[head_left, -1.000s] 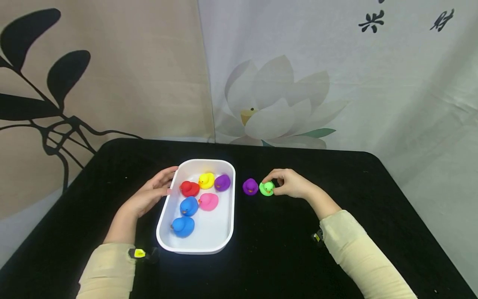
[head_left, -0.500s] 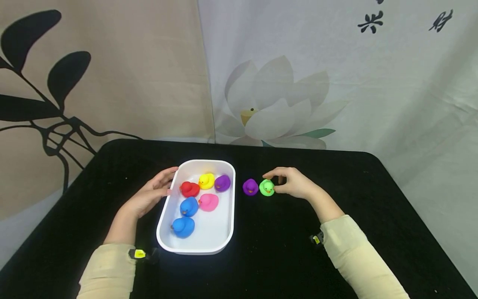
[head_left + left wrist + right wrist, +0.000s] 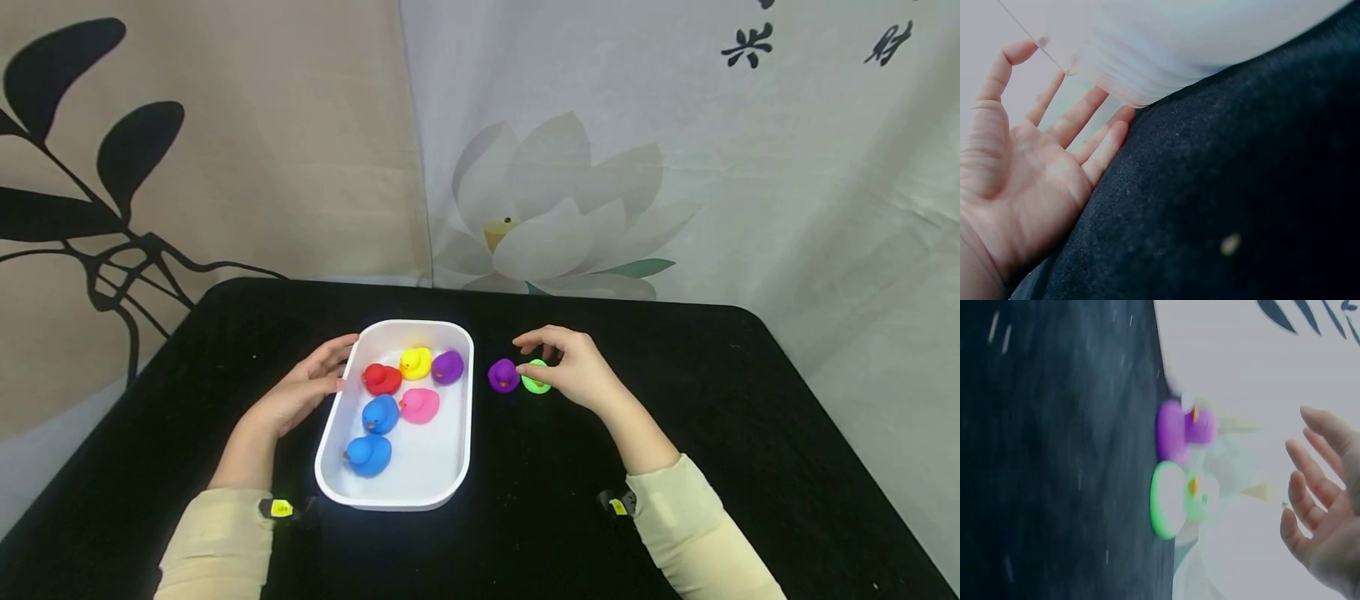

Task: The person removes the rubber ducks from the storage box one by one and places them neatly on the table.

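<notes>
My left hand (image 3: pixel 296 393) rests its fingertips against the left side of a white tray (image 3: pixel 426 477); in the left wrist view its fingers (image 3: pixel 1079 117) are mostly straight and touch the tray wall. On the table to the tray's right, a purple rubber duck (image 3: pixel 502 377) and a light green rubber duck (image 3: pixel 537 387) sit side by side. Above them hovers my right hand (image 3: pixel 576 367), thumb and fingers apart, partly covering the green duck. In the right wrist view both ducks stand upright, clear of the hand (image 3: pixel 1329 503), which holds nothing.
Inside the tray lie a red duck (image 3: pixel 382 380), a yellow duck (image 3: pixel 415 363), another purple duck (image 3: pixel 447 367), a pink duck (image 3: pixel 419 406) and two blue ducks (image 3: pixel 367 456). A black cloth (image 3: pixel 570 517) covers the table. Behind it hangs a printed curtain (image 3: pixel 750 167).
My right hand has let go of the green duck, then risen and shifted left over it toward the purple duck. The left hand, tray and ducks stay where they were.
</notes>
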Action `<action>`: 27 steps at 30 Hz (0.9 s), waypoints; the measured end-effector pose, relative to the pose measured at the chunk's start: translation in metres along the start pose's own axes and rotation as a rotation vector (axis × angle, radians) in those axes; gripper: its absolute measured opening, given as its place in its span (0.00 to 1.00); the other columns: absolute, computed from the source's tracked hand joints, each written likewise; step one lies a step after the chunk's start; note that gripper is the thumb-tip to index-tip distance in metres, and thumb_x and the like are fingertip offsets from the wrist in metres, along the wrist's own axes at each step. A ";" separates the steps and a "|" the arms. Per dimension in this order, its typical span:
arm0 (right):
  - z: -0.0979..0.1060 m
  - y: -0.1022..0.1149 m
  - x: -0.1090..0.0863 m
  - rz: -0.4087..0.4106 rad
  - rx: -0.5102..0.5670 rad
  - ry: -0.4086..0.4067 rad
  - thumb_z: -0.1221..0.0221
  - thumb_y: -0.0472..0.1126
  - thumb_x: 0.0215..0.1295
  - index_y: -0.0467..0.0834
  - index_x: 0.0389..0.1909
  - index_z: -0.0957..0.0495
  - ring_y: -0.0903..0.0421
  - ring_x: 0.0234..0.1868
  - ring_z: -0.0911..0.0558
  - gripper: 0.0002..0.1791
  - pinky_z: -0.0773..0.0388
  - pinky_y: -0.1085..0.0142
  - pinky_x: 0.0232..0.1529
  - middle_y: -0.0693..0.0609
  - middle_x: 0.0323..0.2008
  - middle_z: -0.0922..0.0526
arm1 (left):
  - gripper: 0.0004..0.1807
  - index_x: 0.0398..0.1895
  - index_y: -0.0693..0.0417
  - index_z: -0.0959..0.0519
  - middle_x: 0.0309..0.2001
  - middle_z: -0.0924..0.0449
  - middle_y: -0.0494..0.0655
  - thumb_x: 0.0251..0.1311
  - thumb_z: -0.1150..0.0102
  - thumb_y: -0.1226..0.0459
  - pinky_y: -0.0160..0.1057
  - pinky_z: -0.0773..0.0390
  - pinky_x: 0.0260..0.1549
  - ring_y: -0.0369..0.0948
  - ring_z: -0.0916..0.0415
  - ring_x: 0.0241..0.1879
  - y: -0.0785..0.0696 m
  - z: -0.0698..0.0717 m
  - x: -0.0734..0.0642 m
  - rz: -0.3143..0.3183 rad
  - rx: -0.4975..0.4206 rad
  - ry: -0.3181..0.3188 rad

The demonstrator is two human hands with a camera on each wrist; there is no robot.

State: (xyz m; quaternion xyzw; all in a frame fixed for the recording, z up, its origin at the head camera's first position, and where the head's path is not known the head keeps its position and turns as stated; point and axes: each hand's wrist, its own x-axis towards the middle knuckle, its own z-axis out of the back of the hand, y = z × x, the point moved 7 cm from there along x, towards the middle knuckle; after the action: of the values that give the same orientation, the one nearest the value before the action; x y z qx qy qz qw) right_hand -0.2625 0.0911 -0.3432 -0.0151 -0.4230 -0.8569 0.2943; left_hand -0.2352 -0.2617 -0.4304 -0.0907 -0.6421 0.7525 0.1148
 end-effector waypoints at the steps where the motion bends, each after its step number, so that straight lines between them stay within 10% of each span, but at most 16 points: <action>1: -0.002 0.004 -0.001 -0.006 0.014 -0.012 0.31 0.43 0.56 0.50 0.47 0.18 0.51 0.38 0.26 0.16 0.28 0.61 0.31 0.55 0.39 0.19 | 0.41 0.73 0.50 0.47 0.71 0.47 0.54 0.57 0.40 0.65 0.58 0.39 0.59 0.58 0.44 0.66 0.000 0.000 0.000 -0.001 0.002 0.001; 27: -0.086 0.092 -0.010 0.021 0.095 0.019 0.28 0.43 0.51 0.47 0.46 0.17 0.55 0.39 0.24 0.19 0.21 0.66 0.33 0.58 0.38 0.18 | 0.40 0.72 0.49 0.46 0.71 0.46 0.53 0.57 0.40 0.64 0.60 0.40 0.60 0.57 0.43 0.65 0.000 0.000 0.000 0.005 0.005 -0.004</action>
State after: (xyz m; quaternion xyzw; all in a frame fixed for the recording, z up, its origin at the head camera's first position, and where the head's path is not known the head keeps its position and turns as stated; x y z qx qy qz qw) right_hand -0.1869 -0.0099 -0.3348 0.0024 -0.4602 -0.8329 0.3076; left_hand -0.2351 -0.2615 -0.4301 -0.0904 -0.6404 0.7545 0.1118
